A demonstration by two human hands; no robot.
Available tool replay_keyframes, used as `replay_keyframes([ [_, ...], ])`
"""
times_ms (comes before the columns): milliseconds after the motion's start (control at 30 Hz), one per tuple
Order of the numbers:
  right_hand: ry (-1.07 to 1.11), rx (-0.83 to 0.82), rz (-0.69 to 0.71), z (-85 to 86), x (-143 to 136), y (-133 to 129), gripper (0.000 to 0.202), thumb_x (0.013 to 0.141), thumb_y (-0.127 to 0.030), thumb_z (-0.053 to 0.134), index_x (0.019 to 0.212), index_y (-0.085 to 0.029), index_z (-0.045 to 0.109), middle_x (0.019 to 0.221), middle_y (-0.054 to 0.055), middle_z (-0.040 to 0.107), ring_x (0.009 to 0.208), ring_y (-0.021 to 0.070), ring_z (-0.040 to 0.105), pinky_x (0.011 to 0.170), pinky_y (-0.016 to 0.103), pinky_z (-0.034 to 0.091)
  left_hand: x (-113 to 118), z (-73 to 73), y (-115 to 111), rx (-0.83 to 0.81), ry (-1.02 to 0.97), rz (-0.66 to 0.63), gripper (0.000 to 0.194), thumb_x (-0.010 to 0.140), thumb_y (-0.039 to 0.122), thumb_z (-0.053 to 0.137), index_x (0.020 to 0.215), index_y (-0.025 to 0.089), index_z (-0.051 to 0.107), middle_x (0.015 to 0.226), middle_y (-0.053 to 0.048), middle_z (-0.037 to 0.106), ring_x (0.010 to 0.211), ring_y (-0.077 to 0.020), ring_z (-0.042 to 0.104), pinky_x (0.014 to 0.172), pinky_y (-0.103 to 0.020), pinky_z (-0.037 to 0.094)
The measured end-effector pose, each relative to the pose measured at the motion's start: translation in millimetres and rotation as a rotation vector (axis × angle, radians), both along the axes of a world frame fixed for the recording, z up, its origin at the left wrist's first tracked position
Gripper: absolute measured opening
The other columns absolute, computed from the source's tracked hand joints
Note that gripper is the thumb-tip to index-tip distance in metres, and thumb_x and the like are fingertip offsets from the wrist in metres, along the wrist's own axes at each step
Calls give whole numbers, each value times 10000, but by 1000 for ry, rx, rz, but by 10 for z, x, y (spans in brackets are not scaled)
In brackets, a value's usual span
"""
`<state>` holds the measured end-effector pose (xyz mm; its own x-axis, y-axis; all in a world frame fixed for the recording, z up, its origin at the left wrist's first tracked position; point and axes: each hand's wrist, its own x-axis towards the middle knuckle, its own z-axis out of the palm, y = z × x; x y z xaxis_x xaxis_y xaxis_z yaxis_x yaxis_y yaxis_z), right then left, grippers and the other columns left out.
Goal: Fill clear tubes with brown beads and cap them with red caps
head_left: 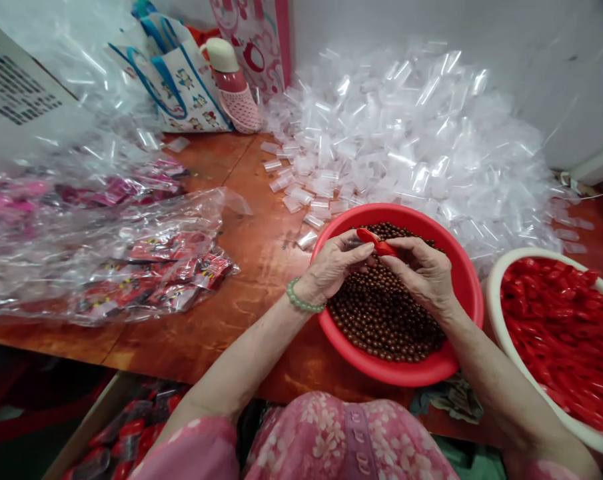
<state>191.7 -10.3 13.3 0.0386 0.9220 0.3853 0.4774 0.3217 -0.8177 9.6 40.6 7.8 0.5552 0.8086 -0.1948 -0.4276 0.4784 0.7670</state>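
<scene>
Over a red basin (474, 313) full of small round brown beads (386, 327), I hold a small glossy red plastic piece (368, 237) with both hands. Its left end is rounded; the right end looks like a short cap, partly hidden by fingers. My left hand (334, 263), with a green bead bracelet (301, 300) at the wrist, pinches the left end between thumb and fingers. The thumb and forefinger of my right hand (426, 270) close on the right end. Many similar red plastic pieces (561, 333) fill a white tub (496, 293) at the right.
A large heap of clear plastic tubes (401, 140) lies behind the basin on the wooden table (241, 260). Clear bags with red packets (171, 267) lie at left. A bottle (231, 80) and a tote bag (181, 80) stand at the back. Below left, a box holds red-capped tubes (126, 433).
</scene>
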Motion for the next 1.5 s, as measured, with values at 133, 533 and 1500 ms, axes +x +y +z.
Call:
replay_keyframes([
  [133,180,-135,31,36,-28,2,252,858,-443,774,1013,-249,731,883,17,760,703,157,691,679,313,596,1,23,-13,15,-7,63,382,610,327,960,879,160,747,753,21,711,678,-79,637,648,-192,475],
  [533,297,-511,181,79,110,70,398,786,-537,831,952,-178,791,657,1,700,549,111,621,543,240,522,32,-49,-29,159,41,112,339,628,287,955,924,196,815,894,5,771,807,-107,655,834,-244,516],
  [1500,-185,6,205,-63,204,-58,387,907,-308,772,1258,-272,614,993,9,765,755,119,744,668,214,572,-3,-11,-40,247,225,-55,364,676,367,910,939,140,801,930,-42,761,890,-158,671,882,-307,490],
])
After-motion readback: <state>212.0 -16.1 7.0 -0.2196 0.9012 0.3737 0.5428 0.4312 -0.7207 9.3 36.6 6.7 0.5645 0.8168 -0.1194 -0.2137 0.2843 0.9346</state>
